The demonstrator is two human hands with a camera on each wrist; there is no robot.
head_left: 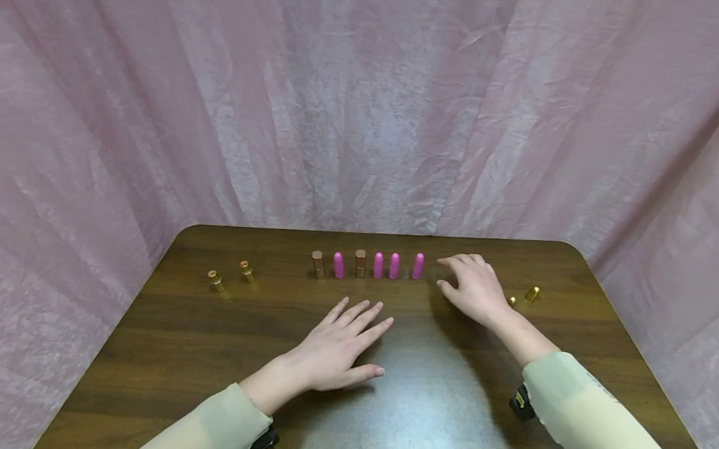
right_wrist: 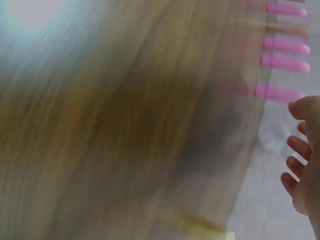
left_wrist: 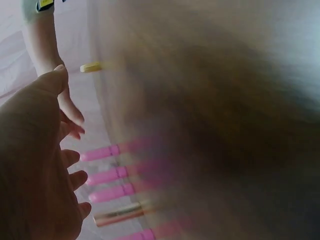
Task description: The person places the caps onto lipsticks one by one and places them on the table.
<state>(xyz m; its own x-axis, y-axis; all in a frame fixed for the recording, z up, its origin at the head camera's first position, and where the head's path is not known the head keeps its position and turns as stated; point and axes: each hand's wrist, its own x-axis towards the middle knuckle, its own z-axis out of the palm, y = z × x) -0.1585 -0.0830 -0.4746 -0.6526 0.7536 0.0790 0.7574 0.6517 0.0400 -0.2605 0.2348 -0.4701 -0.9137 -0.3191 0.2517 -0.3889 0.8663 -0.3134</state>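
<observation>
My left hand point(head_left: 333, 353) hovers over the middle of the table with its fingers spread, holding nothing. To the right, my right hand point(head_left: 473, 286) hangs with loosely bent fingers just right of the rightmost pink lipstick-like tube point(head_left: 418, 266); a small gap shows between them in the head view. Several of these pink round-topped tubes point(right_wrist: 285, 63) stand upright in a row along the back. Two copper square tubes, one at the row's left end point(head_left: 318, 265) and another among the pink ones point(head_left: 360, 264), stand with them.
Two gold tubes, a nearer one point(head_left: 216, 281) and a farther one point(head_left: 247, 271), stand at the left. Two more gold pieces point(head_left: 532, 293) are by the right wrist, one partly hidden. A pink curtain point(head_left: 354, 114) hangs behind the wooden table point(head_left: 191, 351).
</observation>
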